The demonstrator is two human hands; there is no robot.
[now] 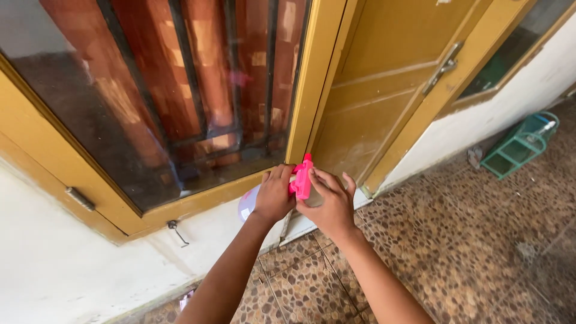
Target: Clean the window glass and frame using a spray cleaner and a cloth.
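Note:
A spray bottle with a pink trigger head (302, 179) and a pale translucent body (248, 203) is held up in front of a window. My left hand (274, 194) wraps around the bottle's neck from the left. My right hand (330, 204) grips the pink head from the right, fingers curled over it. The nozzle points up toward the yellow window frame (312, 72). The dusty glass pane (150, 90) with dark bars behind it fills the upper left.
A yellow wooden door (390, 78) with a metal handle (443, 67) stands to the right of the window. A green wire rack (521, 144) lies on the brown pebble-pattern floor tiles (480, 240) by the white wall (72, 258).

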